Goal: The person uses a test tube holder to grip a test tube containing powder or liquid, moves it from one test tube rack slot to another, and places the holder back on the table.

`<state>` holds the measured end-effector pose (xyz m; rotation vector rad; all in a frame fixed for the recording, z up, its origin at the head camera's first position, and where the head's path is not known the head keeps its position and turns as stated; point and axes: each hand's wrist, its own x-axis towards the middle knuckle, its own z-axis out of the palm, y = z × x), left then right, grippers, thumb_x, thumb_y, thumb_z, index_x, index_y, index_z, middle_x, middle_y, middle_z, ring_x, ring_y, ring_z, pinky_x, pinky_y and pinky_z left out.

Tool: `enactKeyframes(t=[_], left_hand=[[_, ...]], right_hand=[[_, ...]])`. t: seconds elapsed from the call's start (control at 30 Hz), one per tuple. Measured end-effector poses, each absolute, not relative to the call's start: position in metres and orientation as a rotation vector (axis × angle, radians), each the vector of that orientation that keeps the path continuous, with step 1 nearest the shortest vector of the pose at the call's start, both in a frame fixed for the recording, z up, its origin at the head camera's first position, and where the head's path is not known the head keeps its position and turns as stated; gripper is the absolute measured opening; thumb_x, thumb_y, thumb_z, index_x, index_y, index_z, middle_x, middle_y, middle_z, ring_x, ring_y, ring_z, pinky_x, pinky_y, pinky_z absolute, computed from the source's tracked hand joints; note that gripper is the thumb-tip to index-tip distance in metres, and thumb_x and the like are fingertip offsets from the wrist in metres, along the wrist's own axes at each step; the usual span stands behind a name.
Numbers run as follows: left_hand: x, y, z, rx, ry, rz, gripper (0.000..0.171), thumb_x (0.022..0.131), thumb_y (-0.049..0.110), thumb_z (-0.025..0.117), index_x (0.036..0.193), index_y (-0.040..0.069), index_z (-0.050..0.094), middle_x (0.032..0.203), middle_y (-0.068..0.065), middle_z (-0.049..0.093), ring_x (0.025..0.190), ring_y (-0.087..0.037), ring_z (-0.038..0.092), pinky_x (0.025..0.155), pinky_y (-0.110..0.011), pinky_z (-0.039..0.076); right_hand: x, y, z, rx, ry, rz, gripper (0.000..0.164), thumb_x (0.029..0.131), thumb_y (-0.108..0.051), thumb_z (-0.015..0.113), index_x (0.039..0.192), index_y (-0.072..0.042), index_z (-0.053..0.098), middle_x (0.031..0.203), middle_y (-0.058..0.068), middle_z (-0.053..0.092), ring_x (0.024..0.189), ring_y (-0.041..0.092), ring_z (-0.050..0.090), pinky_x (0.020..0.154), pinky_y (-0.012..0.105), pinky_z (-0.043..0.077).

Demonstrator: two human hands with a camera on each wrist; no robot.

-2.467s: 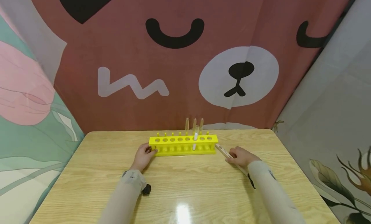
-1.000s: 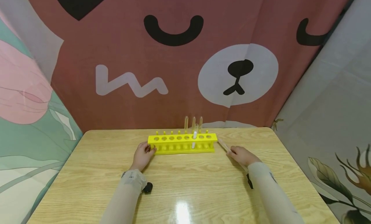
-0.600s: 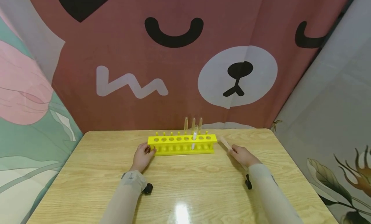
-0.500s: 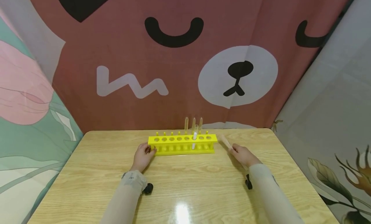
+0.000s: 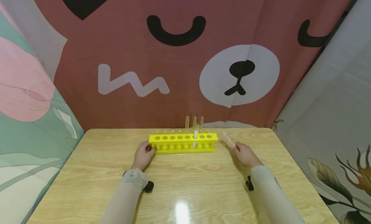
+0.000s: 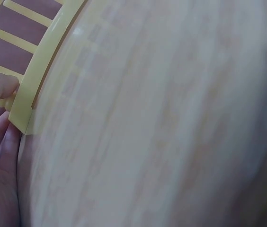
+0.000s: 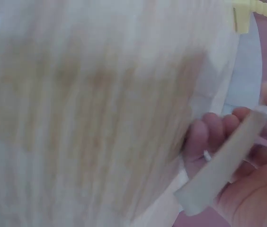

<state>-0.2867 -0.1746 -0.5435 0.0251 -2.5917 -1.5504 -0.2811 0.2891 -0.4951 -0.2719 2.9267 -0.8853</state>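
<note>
At the back of the table stands a yellow test tube rack (image 5: 174,142). Its left end is pinched between thumb and fingers by my left hand (image 5: 143,155), which also shows at the left edge of the left wrist view. To the right of the rack, my right hand (image 5: 245,154) grips a pale wooden test tube clamp (image 7: 223,163), its far end slanting toward the rack's right end. One test tube (image 5: 195,134) with white contents is upright in a rack hole. Behind it, three clear tubes (image 5: 187,122) sit upside down on the rear pegs.
The wooden table (image 5: 179,179) ends at a printed curtain (image 5: 130,111) just behind the rack. Patterned fabric (image 5: 327,127) hangs along the right side. Several bare yellow pegs (image 5: 172,132) stick up along the rack's rear.
My right hand has drawn slightly rightward with the clamp, whose far end has turned and moved away from the rack's right end. The left hand and rack hold their place.
</note>
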Motion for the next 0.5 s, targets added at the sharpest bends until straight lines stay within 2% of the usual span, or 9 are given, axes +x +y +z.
enactKeyframes(t=[0.5], left_hand=[[-0.2852,-0.1734,-0.5426,0.021,-2.573,-1.551,0.023,0.097,0.018,0.070,0.108,-0.001,0.065,0.134,-0.022,0.052,0.126,-0.036,0.052,0.108,-0.049,0.047]], right_hand=[[-0.2746,0.2841,-0.4965,-0.240,3.039,-1.039,0.027,0.108,-0.020,0.050,0.084,-0.007,0.047,0.071,0.007,0.044,0.056,0.020,0.041,0.046,0.031,0.038]])
